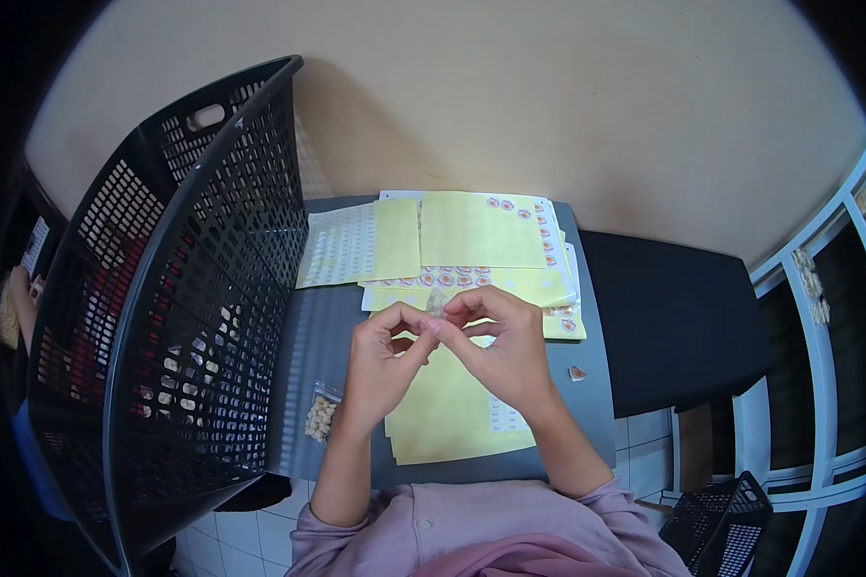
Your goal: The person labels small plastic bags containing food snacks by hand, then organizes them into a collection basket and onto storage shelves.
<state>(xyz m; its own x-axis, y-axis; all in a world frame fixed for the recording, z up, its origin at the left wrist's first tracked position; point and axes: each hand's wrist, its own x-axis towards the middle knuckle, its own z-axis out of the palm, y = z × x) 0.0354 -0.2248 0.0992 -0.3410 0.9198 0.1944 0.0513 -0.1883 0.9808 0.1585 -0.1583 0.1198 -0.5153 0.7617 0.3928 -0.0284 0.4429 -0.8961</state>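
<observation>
My left hand (390,354) and my right hand (498,341) meet over the yellow sheets, thumbs and fingertips pinched together. Between them is a small, pale, see-through plastic bag (437,302); its top shows above my fingers and the rest is hidden. Below my hands lie yellow sticker sheets (443,413), one with rows of small white printed labels. Beside my left forearm, a clear bag of pale nut-like pieces (319,417) rests on the grey table (303,337). Right of my right wrist is a loose orange-and-white sticker (576,373).
A tall black perforated basket (202,240) stands along the left, with bagged items inside. More sticker sheets (481,229) are stacked toward the wall. A black-covered surface (674,322) adjoins the table at right. Another person's hand (19,284) shows at far left; a black crate (717,524) sits low right.
</observation>
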